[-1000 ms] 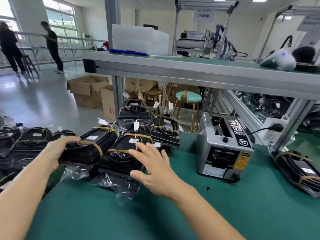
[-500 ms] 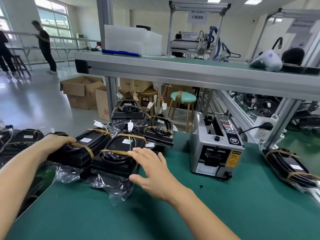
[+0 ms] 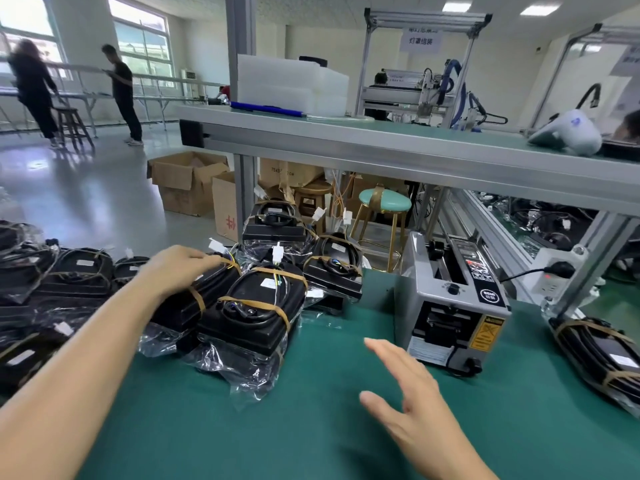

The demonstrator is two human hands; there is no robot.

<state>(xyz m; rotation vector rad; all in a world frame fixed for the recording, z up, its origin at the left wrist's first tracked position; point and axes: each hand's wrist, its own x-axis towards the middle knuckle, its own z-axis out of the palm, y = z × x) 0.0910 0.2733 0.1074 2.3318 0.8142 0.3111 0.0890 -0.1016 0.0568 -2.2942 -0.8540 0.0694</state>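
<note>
Several black boxed units bound with tan bands and coiled cables lie in clear plastic bags on the green table (image 3: 311, 427). My left hand (image 3: 178, 268) lies on top of one black unit (image 3: 201, 303) at the left, fingers curled over its far end. Right beside it sits another banded unit (image 3: 258, 315); nothing touches it. My right hand (image 3: 405, 396) hovers over the bare green mat in front of the tape dispenser (image 3: 453, 306), fingers straight and spread, holding nothing.
More black units are stacked behind (image 3: 277, 226) and piled at the left (image 3: 52, 289); one lies at the right edge (image 3: 595, 355). A low metal shelf (image 3: 415, 157) spans overhead. A power strip (image 3: 550, 271) hangs on the frame. Two people stand far left.
My right hand has pulled back from the middle unit toward me and to the right. My left hand has slid further along the top of the left unit.
</note>
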